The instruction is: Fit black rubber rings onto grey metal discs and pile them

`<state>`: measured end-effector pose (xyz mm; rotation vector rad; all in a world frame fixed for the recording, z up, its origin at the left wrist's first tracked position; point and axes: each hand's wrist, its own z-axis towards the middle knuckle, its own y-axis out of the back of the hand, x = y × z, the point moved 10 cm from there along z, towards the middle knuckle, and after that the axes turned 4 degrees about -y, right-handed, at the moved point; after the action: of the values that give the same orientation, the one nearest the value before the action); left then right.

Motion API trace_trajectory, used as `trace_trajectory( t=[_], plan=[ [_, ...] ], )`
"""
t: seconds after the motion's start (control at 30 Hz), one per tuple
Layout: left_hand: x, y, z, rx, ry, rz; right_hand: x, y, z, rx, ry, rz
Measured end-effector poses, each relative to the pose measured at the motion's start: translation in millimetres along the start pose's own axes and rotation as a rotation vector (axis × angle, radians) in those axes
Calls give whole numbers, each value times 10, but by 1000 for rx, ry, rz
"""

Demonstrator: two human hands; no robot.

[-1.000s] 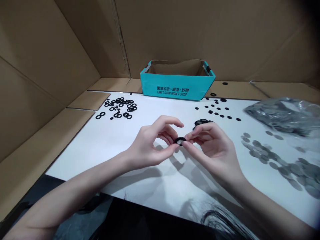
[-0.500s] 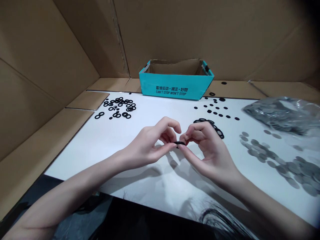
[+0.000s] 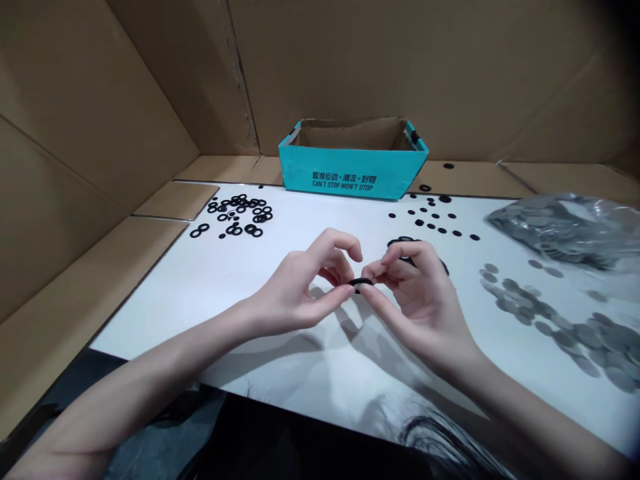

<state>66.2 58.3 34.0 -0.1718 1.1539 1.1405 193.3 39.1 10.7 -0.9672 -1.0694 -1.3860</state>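
Observation:
A small black rubber ring [image 3: 360, 284] is held above the white table top [image 3: 210, 280] between both hands. My left hand [image 3: 300, 287] pinches its left side with thumb and fingers. My right hand [image 3: 415, 293] pinches its right side, fingers curled. A small pile of black rings [image 3: 400, 243] lies just behind my right hand, partly hidden by it.
A teal cardboard box [image 3: 354, 172] stands open at the back. Several black rings [image 3: 239, 217] lie scattered at the back left, black discs [image 3: 435, 217] at the back right. Grey metal discs [image 3: 550, 317] spread on the right near a clear bag [image 3: 565, 230] of them. Cardboard walls surround the table.
Both hands have stayed together on the ring. It has tilted from face-up to nearly edge-on, and the fingers shifted slightly around it.

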Motion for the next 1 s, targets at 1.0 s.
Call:
trace_trajectory(
  t=[1.0],
  plan=[
    [551, -99, -21, 48, 364, -531, 13, 122, 120, 52, 163, -207]
  ],
)
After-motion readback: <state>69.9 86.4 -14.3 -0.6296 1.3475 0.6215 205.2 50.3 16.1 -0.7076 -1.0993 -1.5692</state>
